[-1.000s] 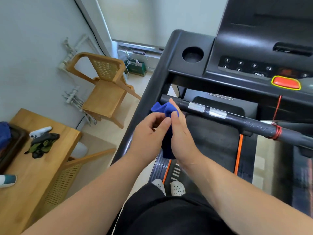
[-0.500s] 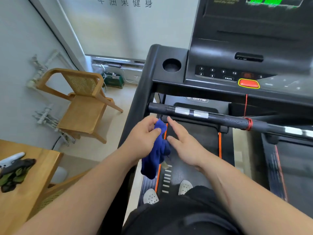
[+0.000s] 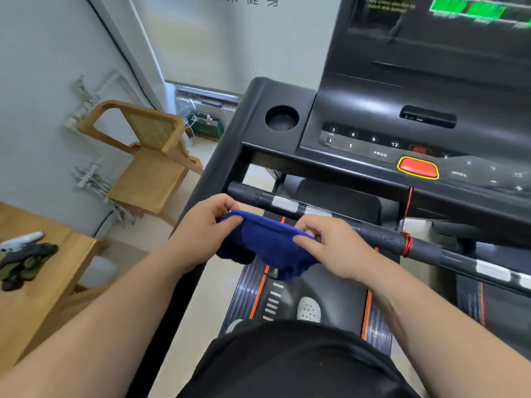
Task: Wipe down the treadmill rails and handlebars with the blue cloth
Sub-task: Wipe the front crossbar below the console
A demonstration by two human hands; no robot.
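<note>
Holding the blue cloth stretched just in front of the handlebar, apparently not touching it. Pinched at both ends by left hand and right hand, fingers clamped on fabric. Seemingly only preparing: wiping of handlebar and side rail probably all left.

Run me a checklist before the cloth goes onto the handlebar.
1. Grip of left hand on blue cloth: ok.
2. Pinch of right hand on its other end: ok.
3. Cloth stretched between both hands: ok, though the lower part is bunched.
4. Cloth touching handlebar: cannot tell.
5. Bar free along the wiping path: not ok, a red cord is wound round it, beyond the right hand.
6. Treadmill belt stopped: cannot tell.
</note>
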